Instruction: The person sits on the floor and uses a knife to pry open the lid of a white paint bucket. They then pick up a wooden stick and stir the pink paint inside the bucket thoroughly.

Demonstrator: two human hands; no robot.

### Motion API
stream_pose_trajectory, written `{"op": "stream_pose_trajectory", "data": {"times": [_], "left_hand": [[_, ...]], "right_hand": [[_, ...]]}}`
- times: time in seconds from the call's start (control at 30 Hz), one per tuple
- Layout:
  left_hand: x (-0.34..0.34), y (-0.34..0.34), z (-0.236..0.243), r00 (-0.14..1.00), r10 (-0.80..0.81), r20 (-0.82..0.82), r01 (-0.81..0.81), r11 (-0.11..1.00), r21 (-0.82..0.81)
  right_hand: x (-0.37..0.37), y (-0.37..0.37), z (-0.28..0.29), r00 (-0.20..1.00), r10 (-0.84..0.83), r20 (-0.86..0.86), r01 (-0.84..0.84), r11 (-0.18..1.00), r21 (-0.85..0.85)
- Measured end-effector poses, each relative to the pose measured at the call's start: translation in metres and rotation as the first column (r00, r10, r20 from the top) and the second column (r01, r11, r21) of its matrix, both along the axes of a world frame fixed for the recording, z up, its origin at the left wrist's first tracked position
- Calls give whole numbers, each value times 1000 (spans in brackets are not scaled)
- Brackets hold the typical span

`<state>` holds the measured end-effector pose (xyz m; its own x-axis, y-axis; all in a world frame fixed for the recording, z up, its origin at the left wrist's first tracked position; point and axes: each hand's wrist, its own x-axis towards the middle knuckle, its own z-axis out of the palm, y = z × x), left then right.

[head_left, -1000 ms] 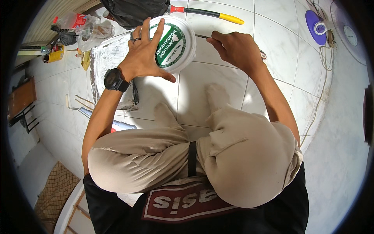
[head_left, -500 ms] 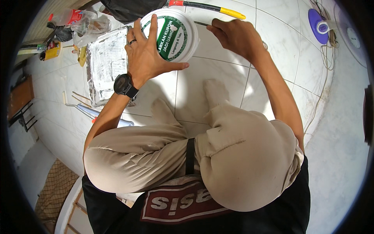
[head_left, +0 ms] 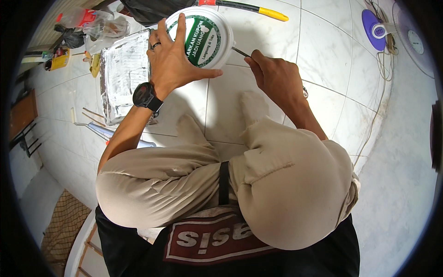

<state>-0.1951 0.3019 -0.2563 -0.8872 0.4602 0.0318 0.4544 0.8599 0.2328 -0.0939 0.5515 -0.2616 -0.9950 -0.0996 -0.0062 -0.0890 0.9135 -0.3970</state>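
Observation:
A round white plastic tub with a green-and-white label on its lid stands on the floor ahead of me. My left hand lies on the lid's left side, fingers spread and thumb stretched out along the near edge. In my right hand, a thin screwdriver-like tool is gripped; its handle is hidden in my fist. The dark shaft points at the tub's right rim, with its tip at or very close to the lid's edge.
Left of the tub lies a paint tray smeared with white, with a blue-handled roller frame nearer me. Plastic bottles and a black bag are farther off. A yellow-and-black handle and a purple-based fan are at the right.
My right hand has come down and turned, bringing the thin tool's tip to the tub's right rim. My left hand has stayed spread on the lid.

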Motion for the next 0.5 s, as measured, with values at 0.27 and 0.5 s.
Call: {"op": "stream_pose_trajectory", "data": {"times": [0.27, 0.5], "left_hand": [[-2, -3, -1, 999, -39, -35, 39, 999, 1], [-3, -3, 2, 998, -43, -34, 42, 999, -17]], "right_hand": [[-32, 27, 9, 980, 197, 28, -199, 970, 142], [-35, 34, -18, 979, 203, -22, -204, 977, -61]]}}
